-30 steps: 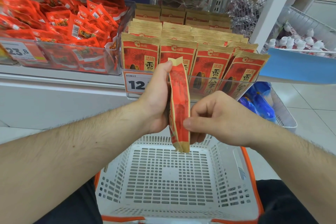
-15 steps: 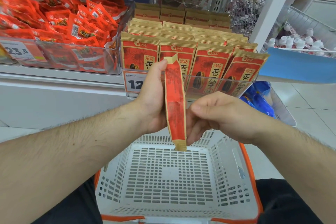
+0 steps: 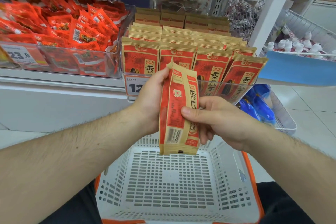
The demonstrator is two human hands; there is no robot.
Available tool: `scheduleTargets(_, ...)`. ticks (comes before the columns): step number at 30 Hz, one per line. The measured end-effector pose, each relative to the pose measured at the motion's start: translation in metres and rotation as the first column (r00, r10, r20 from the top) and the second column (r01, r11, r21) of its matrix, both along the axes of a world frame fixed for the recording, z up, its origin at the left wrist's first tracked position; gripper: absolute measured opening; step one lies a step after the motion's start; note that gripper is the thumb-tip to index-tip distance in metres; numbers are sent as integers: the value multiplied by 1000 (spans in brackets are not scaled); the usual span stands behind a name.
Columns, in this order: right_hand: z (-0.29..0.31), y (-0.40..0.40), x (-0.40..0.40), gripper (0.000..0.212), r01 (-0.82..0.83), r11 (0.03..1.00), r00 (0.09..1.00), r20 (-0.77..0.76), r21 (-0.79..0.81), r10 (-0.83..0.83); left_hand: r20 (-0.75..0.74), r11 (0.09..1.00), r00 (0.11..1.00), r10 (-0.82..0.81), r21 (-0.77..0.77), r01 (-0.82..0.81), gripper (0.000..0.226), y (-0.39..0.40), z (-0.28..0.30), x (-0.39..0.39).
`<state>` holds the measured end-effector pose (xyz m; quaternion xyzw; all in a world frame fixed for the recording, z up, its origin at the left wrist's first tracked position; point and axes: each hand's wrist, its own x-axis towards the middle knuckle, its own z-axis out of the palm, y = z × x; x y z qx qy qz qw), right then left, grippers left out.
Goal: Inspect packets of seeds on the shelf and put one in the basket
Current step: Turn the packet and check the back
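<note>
Holding one seed packet (image 3: 177, 109) upright above the white basket (image 3: 174, 183): left hand (image 3: 151, 100) wraps its upper edge, right hand (image 3: 216, 120) pinches mid-body, thumb on the side panel. The paper pouch is probably light, pliable and crinkly; gripping the flat seams or middle should keep it from buckling

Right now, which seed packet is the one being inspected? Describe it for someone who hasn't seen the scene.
Above the white basket, in front of the shelf bin of upright packets: the seed packet held by the left hand and right hand. Unlike the shelved ones, it shows its barcode.
</note>
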<state>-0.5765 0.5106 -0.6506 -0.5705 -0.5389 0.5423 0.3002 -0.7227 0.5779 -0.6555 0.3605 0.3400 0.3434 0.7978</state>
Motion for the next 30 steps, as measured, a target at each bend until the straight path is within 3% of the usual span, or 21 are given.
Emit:
scheduleTargets(6,2,0,-4,13,176,979,979,89,104,-186,-107,994,994,37,109,-25,60,-2,-3,0)
scheduleTargets(8,-1,1,-5,16,195,972,970,120,129,-210,-90,991,995,52,129,-40,59,-4,-4,1)
scheduleTargets(12,-4,3,-2,20,181,968,955,204,174,-215,-133,982,988,85,182,-60,37,-5,-4,1)
scheduleTargets(16,-3,6,5,31,232,945,926,246,229,-287,-151,981,987,60,190,-30,38,-5,-2,1)
scheduleTargets(21,0,10,7,64,362,896,905,132,256,-404,-151,992,989,-1,128,20,47,-9,0,2)
scheduleTargets(25,-3,9,8,61,364,899,921,48,244,-386,-175,996,984,-16,78,30,50,-8,2,1)
scheduleTargets(30,1,8,8,60,334,917,934,56,217,-353,-191,1000,982,3,16,1,50,-10,4,0)
